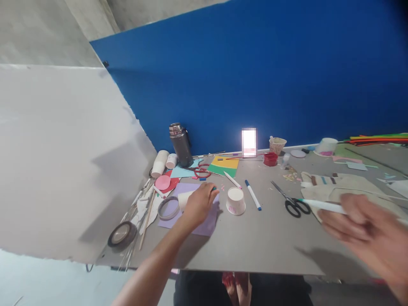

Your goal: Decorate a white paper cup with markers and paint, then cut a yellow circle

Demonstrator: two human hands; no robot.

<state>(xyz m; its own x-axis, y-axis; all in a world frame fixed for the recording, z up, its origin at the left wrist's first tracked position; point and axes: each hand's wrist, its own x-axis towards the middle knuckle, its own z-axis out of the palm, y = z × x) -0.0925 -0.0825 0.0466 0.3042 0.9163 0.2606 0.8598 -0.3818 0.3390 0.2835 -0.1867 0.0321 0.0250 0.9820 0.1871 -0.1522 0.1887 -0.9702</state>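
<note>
Okay, hand poses?

Left hand (200, 205): palm down, wrist bent, forearm angling up from the front edge. Fingers curled in a pinch on a small teal piece (214, 188), probably a cap; mostly hidden. It's over the lilac paper sheet (204, 223), beside a white paper cup lying on its side (185, 200).

Right one?

Right hand (361, 225): blurred, fingers closed around the white marker with a teal tip (327, 206). Tip points left, just by the black-handled scissors (291, 203). Can't tell if they touch.

Edges, room?

Grey desk (255, 250) runs between the hands to its front edge, at the person's lap. Upside-down white paper cup with pink marks (236, 201) stands mid-span, blue-capped white marker (253, 195) to its right. Left side's tight: grey tape roll (168, 208), dark tape roll (122, 235) near the corner. Blue partition (223, 85) bounds the back.
</note>
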